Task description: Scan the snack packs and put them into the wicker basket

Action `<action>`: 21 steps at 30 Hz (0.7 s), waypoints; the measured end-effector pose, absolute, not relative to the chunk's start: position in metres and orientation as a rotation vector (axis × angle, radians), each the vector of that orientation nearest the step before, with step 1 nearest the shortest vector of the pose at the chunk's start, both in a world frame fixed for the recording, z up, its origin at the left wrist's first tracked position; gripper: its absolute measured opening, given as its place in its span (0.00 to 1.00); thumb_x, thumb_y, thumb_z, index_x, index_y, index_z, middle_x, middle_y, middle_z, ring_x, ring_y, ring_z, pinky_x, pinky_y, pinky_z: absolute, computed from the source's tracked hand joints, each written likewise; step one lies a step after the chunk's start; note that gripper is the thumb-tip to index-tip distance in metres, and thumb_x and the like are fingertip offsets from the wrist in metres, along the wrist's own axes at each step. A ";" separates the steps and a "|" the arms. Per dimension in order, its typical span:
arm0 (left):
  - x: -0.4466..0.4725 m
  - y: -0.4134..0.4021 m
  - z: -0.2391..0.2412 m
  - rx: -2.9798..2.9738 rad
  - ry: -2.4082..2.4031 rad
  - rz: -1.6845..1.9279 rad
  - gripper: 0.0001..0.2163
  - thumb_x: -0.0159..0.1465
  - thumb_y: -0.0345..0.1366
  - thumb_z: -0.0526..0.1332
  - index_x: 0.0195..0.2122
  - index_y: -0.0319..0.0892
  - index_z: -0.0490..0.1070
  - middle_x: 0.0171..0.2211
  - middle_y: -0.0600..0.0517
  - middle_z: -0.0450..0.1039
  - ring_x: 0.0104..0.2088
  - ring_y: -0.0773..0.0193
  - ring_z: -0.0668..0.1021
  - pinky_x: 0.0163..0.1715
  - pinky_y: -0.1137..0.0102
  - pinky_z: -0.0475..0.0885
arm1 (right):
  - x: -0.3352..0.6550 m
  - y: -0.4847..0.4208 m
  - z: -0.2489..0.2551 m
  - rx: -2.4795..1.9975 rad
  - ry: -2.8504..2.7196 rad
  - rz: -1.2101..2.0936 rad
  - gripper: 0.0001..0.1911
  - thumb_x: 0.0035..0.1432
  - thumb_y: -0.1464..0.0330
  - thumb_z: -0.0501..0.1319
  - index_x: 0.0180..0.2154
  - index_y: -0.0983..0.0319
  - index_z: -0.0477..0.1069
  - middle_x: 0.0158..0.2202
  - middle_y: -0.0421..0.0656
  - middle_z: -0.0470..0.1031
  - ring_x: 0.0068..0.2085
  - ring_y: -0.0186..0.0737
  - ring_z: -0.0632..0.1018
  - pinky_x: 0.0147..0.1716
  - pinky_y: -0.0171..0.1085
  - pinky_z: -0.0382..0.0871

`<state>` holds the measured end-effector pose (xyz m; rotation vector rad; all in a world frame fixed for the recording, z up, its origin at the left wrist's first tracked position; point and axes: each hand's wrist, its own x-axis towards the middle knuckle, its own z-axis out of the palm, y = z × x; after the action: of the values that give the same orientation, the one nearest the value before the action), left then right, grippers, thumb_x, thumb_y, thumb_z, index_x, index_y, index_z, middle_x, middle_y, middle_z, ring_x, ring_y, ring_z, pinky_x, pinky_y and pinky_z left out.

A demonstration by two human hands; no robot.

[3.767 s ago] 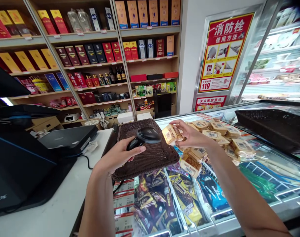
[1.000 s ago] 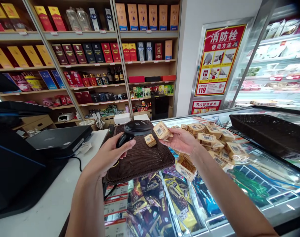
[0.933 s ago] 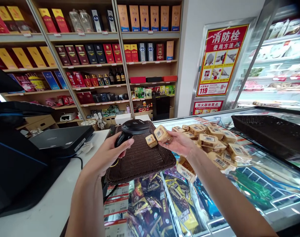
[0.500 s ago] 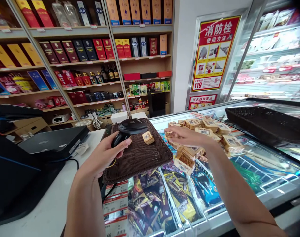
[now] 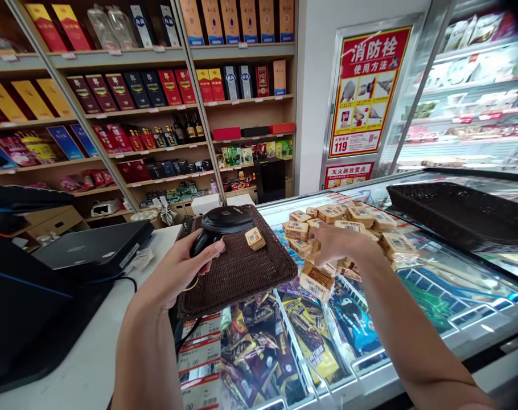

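Observation:
My left hand [image 5: 173, 276] is closed round the handle of a black barcode scanner [image 5: 225, 219], held over the near left corner of a brown woven tray [image 5: 242, 273]. One small wrapped packet [image 5: 255, 238] with a barcode label lies on that tray. To its right, a pile of the same tan packets [image 5: 361, 219] sits on the glass freezer lid [image 5: 455, 296]. My right hand [image 5: 336, 244] is lowered onto the pile's near edge. Its fingers curl down around a packet [image 5: 313, 249].
A black woven tray [image 5: 459, 210] rests further right on the freezer lid. Ice-cream wrappers [image 5: 284, 341] show under the glass. A black till screen [image 5: 24, 307] and a flat black device [image 5: 92, 247] stand on the white counter [image 5: 88, 364] at left. Stocked shelves [image 5: 156, 102] fill the back wall.
My right hand held a packet up to the scanner, carried it near the tray, then swung back right and dropped onto the pile. A packet now lies on the tray. The scanner hand stayed put.

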<state>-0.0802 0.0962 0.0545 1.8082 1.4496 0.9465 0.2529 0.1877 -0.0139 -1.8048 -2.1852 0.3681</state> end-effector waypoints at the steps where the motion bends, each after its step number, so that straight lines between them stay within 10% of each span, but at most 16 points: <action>1: -0.080 0.097 0.054 1.807 1.448 0.943 0.18 0.63 0.55 0.63 0.34 0.43 0.68 0.23 0.57 0.65 0.23 0.68 0.66 0.23 0.74 0.58 | 0.256 0.184 -0.009 -1.747 -2.266 0.403 0.37 0.34 0.64 0.77 0.50 0.58 0.74 0.48 0.51 0.75 0.50 0.59 0.77 0.49 0.51 0.71; 5: -0.081 0.099 0.050 1.810 1.427 0.908 0.17 0.63 0.53 0.64 0.32 0.44 0.66 0.23 0.57 0.64 0.24 0.68 0.65 0.23 0.73 0.56 | 0.249 0.177 0.012 -1.384 -2.096 0.436 0.47 0.40 0.60 0.74 0.63 0.56 0.64 0.57 0.50 0.67 0.55 0.56 0.73 0.57 0.48 0.67; 13: -0.077 0.096 0.050 1.780 1.402 0.893 0.17 0.64 0.53 0.63 0.34 0.44 0.66 0.23 0.57 0.65 0.24 0.69 0.64 0.23 0.73 0.55 | 0.200 0.204 -0.001 -0.735 -0.944 1.494 0.20 0.61 0.48 0.53 0.43 0.56 0.64 0.46 0.49 0.75 0.52 0.49 0.76 0.48 0.52 0.76; 21: -0.065 0.094 0.051 1.783 1.294 0.902 0.19 0.63 0.56 0.61 0.34 0.44 0.67 0.22 0.57 0.64 0.23 0.69 0.64 0.22 0.73 0.56 | 0.184 0.205 -0.009 -0.836 -0.829 1.634 0.16 0.62 0.54 0.46 0.39 0.56 0.64 0.47 0.50 0.76 0.54 0.48 0.76 0.50 0.53 0.75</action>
<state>-0.0648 0.0942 0.0512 1.7831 1.2940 0.9017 0.1844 0.2053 -0.0089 -0.8357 -0.8290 1.6342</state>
